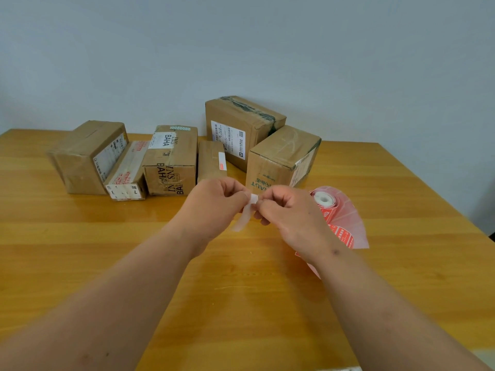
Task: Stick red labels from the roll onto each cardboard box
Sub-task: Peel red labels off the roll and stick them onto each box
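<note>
Both my hands meet above the middle of the wooden table (pixel 107 250). My left hand (pixel 214 204) and my right hand (pixel 286 210) pinch a small pale strip of label backing (pixel 247 212) between their fingertips; it hangs down between them. The roll of red labels (pixel 337 212) lies on the table just right of my right hand, with a loose tail of backing spread under my wrist. Several cardboard boxes stand in a row behind my hands, among them a "BAHA" box (pixel 171 159), a narrow box (pixel 210 160) and a green-printed box (pixel 281 159).
A tall box with a white shipping label (pixel 241 124) stands at the back, and a large box (pixel 88 153) with a slim one (pixel 127 178) leaning on it sits at the left. A plain wall rises behind the table. The table's right edge (pixel 434 183) runs diagonally.
</note>
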Demonstrator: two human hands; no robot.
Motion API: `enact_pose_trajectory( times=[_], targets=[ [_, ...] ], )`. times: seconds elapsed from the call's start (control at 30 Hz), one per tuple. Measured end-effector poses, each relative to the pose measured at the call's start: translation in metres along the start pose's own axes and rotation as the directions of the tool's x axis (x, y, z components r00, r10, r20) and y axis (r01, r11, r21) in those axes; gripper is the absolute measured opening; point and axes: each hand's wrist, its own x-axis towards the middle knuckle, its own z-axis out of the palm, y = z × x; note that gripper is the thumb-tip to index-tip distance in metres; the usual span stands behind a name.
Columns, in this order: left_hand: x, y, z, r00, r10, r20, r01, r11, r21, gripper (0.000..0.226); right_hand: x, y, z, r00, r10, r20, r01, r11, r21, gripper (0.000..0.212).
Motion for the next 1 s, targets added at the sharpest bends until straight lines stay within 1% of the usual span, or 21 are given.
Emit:
enact_pose_trajectory(
  times=[0.07, 0.17, 0.23, 0.3, 0.37, 0.43, 0.5, 0.53, 0.6, 0.63, 0.7, 0.77, 0.83, 0.9, 0.97, 1.0],
  targets=[
    [0.003, -0.003, 0.0, 0.999, -0.043, -0.023, 0.042, 0.998, -0.046, 0.018, 0.0, 0.002, -0.001, 1.0, -0.001, 0.0, 0.001, 1.0, -0.02, 0.014],
    [0.008, -0.006, -0.003, 0.988, -0.133, -0.074, 0.12, 0.98, -0.162, 0.016, 0.001, 0.004, -0.004, 1.0, 0.02, 0.005, -0.02, 0.997, -0.078, 0.014],
    [0.011, -0.009, -0.008, 0.969, -0.211, -0.129, 0.169, 0.947, -0.273, 0.015, 0.001, 0.006, -0.008, 0.999, 0.044, -0.001, -0.044, 0.991, -0.126, 0.014],
    [0.015, -0.013, -0.014, 0.942, -0.287, -0.172, 0.199, 0.894, -0.401, 0.014, 0.001, 0.006, -0.011, 0.998, 0.069, -0.006, -0.068, 0.981, -0.184, 0.015],
    [0.018, -0.016, -0.02, 0.913, -0.349, -0.21, 0.201, 0.834, -0.513, 0.013, 0.001, 0.006, -0.013, 0.997, 0.082, -0.011, -0.082, 0.97, -0.23, 0.018],
    [0.021, -0.017, -0.026, 0.884, -0.395, -0.251, 0.185, 0.788, -0.587, 0.013, 0.001, 0.003, -0.014, 0.997, 0.072, -0.01, -0.071, 0.953, -0.294, 0.022],
    [0.023, -0.017, -0.031, 0.852, -0.433, -0.296, 0.159, 0.751, -0.641, 0.013, 0.001, 0.0, -0.016, 0.999, 0.042, -0.005, -0.04, 0.904, -0.426, 0.02],
    [0.023, -0.018, -0.034, 0.838, -0.444, -0.318, 0.145, 0.743, -0.654, 0.013, 0.001, -0.002, -0.017, 1.0, 0.03, 0.004, -0.024, 0.861, -0.509, 0.018],
    [0.024, -0.019, -0.038, 0.829, -0.435, -0.352, 0.131, 0.762, -0.634, 0.01, 0.001, -0.006, -0.019, 0.998, 0.038, 0.041, -0.001, 0.748, -0.664, 0.017],
    [0.024, -0.019, -0.039, 0.838, -0.413, -0.356, 0.126, 0.783, -0.61, 0.01, 0.002, -0.008, -0.02, 0.997, 0.05, 0.061, 0.009, 0.697, -0.717, 0.016],
    [0.022, -0.018, -0.037, 0.876, -0.346, -0.338, 0.11, 0.823, -0.557, 0.01, 0.005, -0.011, -0.019, 0.994, 0.065, 0.092, 0.031, 0.631, -0.775, 0.014],
    [0.02, -0.015, -0.032, 0.916, -0.272, -0.295, 0.089, 0.855, -0.512, 0.011, 0.007, -0.014, -0.016, 0.992, 0.06, 0.11, 0.052, 0.597, -0.8, 0.012],
    [0.018, -0.011, -0.027, 0.947, -0.206, -0.246, 0.062, 0.87, -0.489, 0.012, 0.01, -0.015, -0.013, 0.994, 0.053, 0.099, 0.046, 0.612, -0.789, 0.01],
    [0.016, -0.008, -0.023, 0.968, -0.158, -0.193, 0.043, 0.868, -0.495, 0.013, 0.013, -0.013, -0.011, 0.996, 0.036, 0.079, 0.035, 0.666, -0.745, 0.009],
    [0.014, -0.008, -0.022, 0.984, -0.111, -0.138, 0.031, 0.876, -0.482, 0.014, 0.016, -0.011, -0.009, 0.999, 0.018, 0.05, 0.018, 0.771, -0.637, 0.011],
    [0.014, -0.009, -0.022, 0.991, -0.086, -0.104, 0.027, 0.88, -0.475, 0.014, 0.017, -0.01, -0.008, 0.999, 0.027, 0.042, 0.001, 0.832, -0.555, 0.013]
  ],
)
